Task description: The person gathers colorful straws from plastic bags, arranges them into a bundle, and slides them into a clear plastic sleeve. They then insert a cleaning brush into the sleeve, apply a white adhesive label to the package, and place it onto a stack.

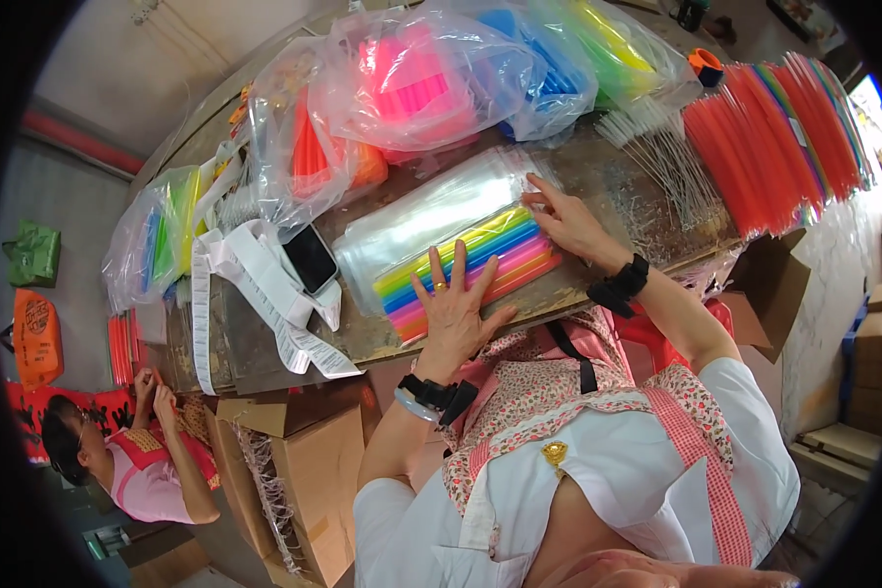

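A row of straws (500, 262) in yellow, green, blue, purple, pink and orange lies in a clear plastic bag near the table's front edge. My left hand (456, 312) rests flat on the left part of these straws, fingers spread wide. At their right end is my right hand (570, 223), its fingers stretched out and apart over the bag's edge. Just beyond the straws lies a stack of clear plastic bags (431, 211).
Large clear bags of pink straws (407, 78) and blue straws (549, 73) line the far side. Thin wire brushes (671, 167) and bundled red straws (745, 147) lie right. Label strips (255, 269) and a phone (310, 259) are left. A carton (318, 480) and another person (157, 461) are lower left.
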Motion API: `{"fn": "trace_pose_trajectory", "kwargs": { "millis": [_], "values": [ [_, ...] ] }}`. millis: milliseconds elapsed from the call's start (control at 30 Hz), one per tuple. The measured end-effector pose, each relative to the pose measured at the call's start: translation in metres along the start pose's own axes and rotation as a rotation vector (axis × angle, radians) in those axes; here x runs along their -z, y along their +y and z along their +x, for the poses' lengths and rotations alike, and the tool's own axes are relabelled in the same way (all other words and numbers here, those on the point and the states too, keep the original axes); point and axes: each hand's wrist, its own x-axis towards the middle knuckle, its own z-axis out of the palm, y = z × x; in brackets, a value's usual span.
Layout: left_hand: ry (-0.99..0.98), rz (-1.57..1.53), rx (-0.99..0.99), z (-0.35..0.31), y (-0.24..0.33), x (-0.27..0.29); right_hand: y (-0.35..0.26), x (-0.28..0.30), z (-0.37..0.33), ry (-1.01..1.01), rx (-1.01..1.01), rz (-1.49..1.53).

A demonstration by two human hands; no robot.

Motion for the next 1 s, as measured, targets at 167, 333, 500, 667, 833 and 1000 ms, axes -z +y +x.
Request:
{"fn": "trace_pose_trajectory", "kwargs": {
  "millis": [167, 333, 500, 667, 833, 1000],
  "values": [
    [0.135, -0.043, -0.195, 0.03, -0.007, -0.021, -0.01, -0.007, -0.003, -0.011, -0.109, 0.135],
    [0.101, -0.14, -0.242, 0.05, -0.014, -0.039, -0.008, -0.001, -0.005, -0.031, -0.183, 0.385],
    [0.14, -0.122, -0.242, 0.047, -0.001, -0.029, -0.006, 0.005, 0.001, -0.138, -0.221, 0.415],
    [0.116, -0.111, -0.229, 0.048, -0.001, -0.024, -0.032, 0.007, 0.0, -0.235, -0.14, 0.132],
    [0.116, -0.126, -0.196, 0.049, 0.003, -0.027, -0.007, 0.011, -0.013, -0.122, -0.277, 0.463],
    [0.035, -0.07, -0.142, 0.06, 0.008, -0.032, -0.03, 0.014, -0.013, -0.15, -0.277, 0.44]
  ]
}}
